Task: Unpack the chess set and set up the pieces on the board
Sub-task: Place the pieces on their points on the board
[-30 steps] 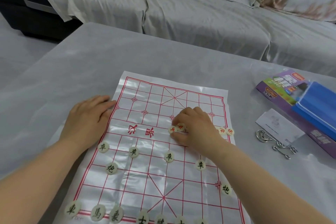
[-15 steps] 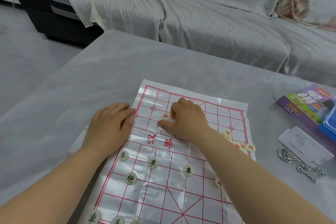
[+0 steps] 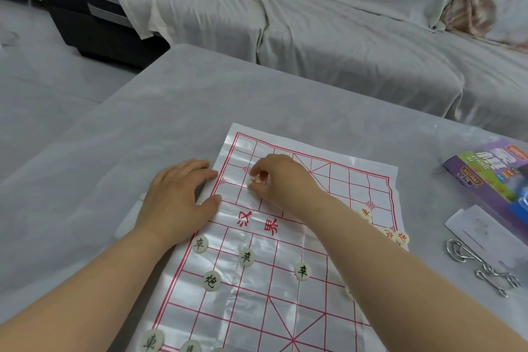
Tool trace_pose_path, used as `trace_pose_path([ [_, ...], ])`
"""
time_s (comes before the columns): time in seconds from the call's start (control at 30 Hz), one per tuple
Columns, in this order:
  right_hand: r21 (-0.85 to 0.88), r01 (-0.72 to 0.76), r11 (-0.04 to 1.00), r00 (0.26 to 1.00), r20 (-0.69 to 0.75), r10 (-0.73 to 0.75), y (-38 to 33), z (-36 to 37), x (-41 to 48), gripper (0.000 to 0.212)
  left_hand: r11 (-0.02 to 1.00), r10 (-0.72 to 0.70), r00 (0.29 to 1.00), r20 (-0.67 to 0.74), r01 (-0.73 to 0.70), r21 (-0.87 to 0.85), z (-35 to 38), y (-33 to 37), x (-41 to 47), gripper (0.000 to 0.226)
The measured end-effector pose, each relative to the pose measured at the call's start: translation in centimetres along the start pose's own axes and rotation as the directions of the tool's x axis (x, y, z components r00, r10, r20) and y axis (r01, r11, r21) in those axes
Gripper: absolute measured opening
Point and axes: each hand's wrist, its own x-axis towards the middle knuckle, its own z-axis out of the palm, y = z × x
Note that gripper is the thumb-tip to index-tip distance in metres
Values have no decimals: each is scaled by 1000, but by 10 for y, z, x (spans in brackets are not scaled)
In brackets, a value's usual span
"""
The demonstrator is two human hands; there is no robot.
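Pinching a red piece [image 3: 253, 181] in the right hand [image 3: 281, 180] at a far-left crossing of the board [image 3: 343, 188] — just beyond the left hand [image 3: 180, 197], flat and straight-fingered on its left edge — with the loose red pieces [image 3: 400, 237] well off right, nearer the right arm.

Both bare forearms stretch in from the bottom of the frame, the left from the lower left corner, the right from the lower right, slanting toward the centre. The left hand [image 3: 183, 197] lies palm down, left of centre, fingers straight and close together, thumb spread out sideways. The right hand [image 3: 283, 180], just beside it, is curled knuckles-up, thumb and fingertips pinching a small round piece [image 3: 253, 181].
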Motion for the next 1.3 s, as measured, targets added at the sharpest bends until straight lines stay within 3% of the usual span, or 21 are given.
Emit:
trace_pose_path([
  [0.27, 75, -4, 997, 998, -60, 8, -24, 16, 10, 35, 996, -33, 998, -59, 28, -81, -1, 0, 0, 43],
  [0.33, 76, -32, 997, 994, -103, 40, -15, 12, 1, 34, 996, -38, 998, -52, 33, -77, -2, 0, 0, 43],
  [0.43, -57, -66, 996, 988, -141, 57, 5, 3, -22, 31, 995, -38, 999, -23, 36, -91, -5, 3, -2, 44],
  [0.5, -119, -91, 989, 989, -130, 76, 17, -2, -40, 33, 991, -56, 997, -45, 50, -126, -8, 7, -3, 35],
  [0.6, -127, -123, 984, 988, -113, 109, 26, -5, -60, 33, 994, -53, 997, -52, 47, -102, -14, 18, 1, 31],
  [0.77, -145, -160, 976, 985, -89, 148, 28, -3, -63, 32, 1000, -11, 997, 82, 9, 25, -13, 27, 17, 37],
  [0.93, -174, -213, 961, 974, -113, 195, 30, -5, -53, 33, 1000, -5, 998, 55, 4, 21, -10, 24, 17, 32],
  [1.0, -117, -207, 971, 974, -114, 194, 33, -7, -52, 32, 1000, -4, 997, 71, 3, 7, -11, 23, 17, 34],
  [1.17, 330, -194, 924, 908, -296, 296, 62, -21, -92, 32, 997, 3, 1000, 31, 0, -72, -17, 33, 16, 40],
  [1.3, 333, -220, 917, 880, -338, 334, 96, -25, -133, 28, 987, 126, 988, 92, -116, -109, -11, 74, 11, 31],
])
